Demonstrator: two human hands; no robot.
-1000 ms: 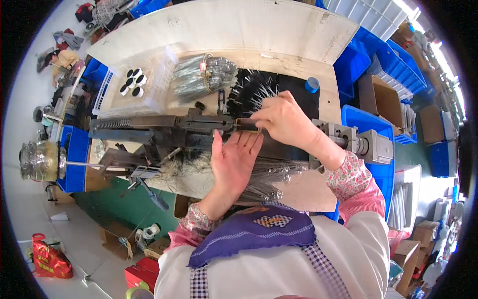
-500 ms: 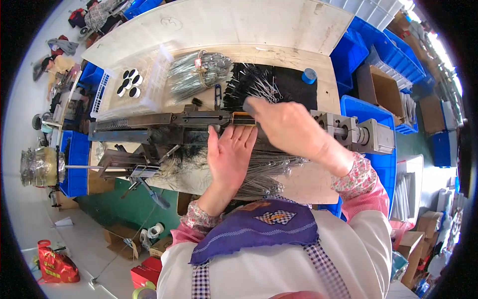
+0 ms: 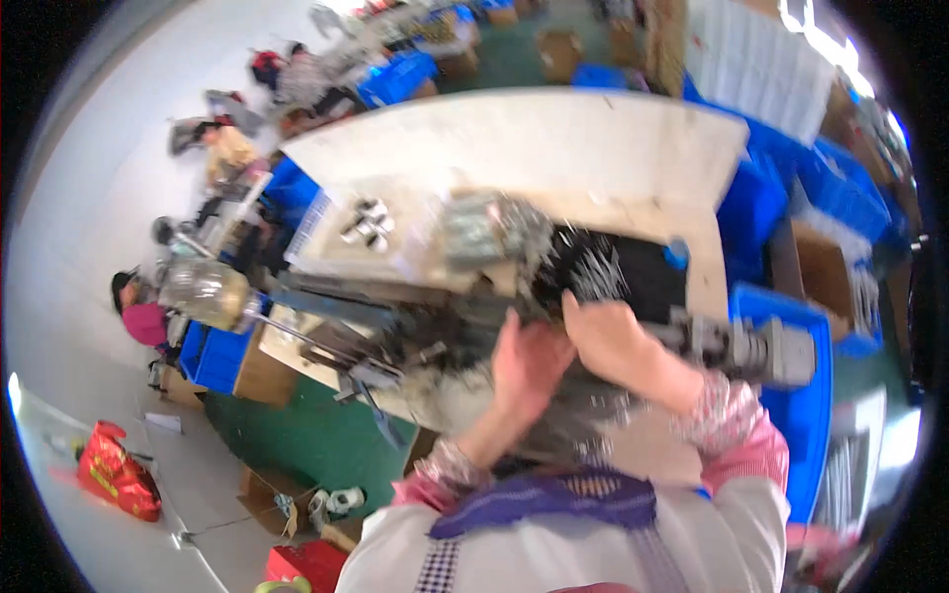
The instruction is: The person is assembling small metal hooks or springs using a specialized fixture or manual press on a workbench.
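Observation:
Motion blurs this view. My left hand (image 3: 531, 368) is at the middle of the long metal machine (image 3: 460, 306), its thumb raised and its fingertips next to my right hand. My right hand (image 3: 615, 341) lies just right of it, back upward, over the machine's bar. Its fingers bend down, and smear hides whether anything is between them. Just beyond the hands, thin wire pieces with dark bristles (image 3: 593, 272) rest on a black mat (image 3: 652, 272). Silvery wires (image 3: 583, 415) lie on the near side of the machine.
A clear crate (image 3: 341, 262) with black-and-white round pieces (image 3: 371, 222) stands at the back left, beside a wire bundle (image 3: 479, 232). A small blue cap-like cylinder (image 3: 676, 254) sits on the mat's right edge. Blue bins (image 3: 806, 425) flank the bench; a white board (image 3: 534, 138) rises behind.
The whole view has swung, shifting the bench right and down in the picture. My right hand has come down close beside my left hand; the grey thing at its fingertips no longer shows.

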